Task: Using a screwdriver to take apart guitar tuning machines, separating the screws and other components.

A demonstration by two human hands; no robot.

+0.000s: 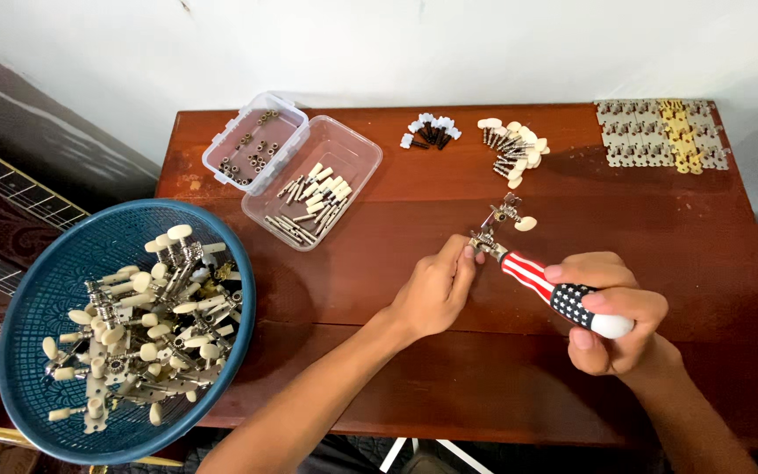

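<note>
Gripping a screwdriver [563,297] by its striped handle, the right hand [611,320] is closed around it. Left hand [436,290] pinches a metal tuning peg set [500,226] at the screwdriver's tip, above the wooden desk [379,290]. Left of it sits a blue basket [41,281] of finished sets; two clear tubs [296,167] lie beyond.

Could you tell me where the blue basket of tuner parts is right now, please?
In the head view, the blue basket sits at the table's left edge, left of the left hand.
</note>
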